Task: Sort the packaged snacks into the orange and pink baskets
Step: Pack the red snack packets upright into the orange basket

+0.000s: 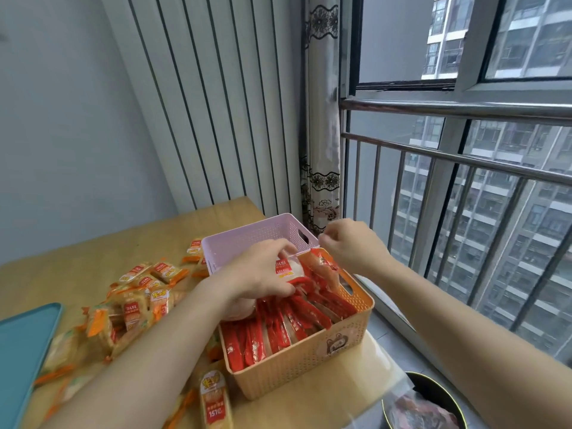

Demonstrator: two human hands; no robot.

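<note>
Filling orange perforated plastic basket at tabletop right edge: left grip clutching red-and-white snack packet; right grip curled, hold unclear. Next, tuck packet in.

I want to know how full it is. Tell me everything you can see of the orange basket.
The orange basket is a rectangular plastic bin with perforated walls, a handle slot in its right wall and a bear sticker on the near wall. It stands upright on the wooden table, far side against the pink basket. Red packets stand in rows, nearly filling it. The left hand holds a white-and-red packet over its far end.
</note>
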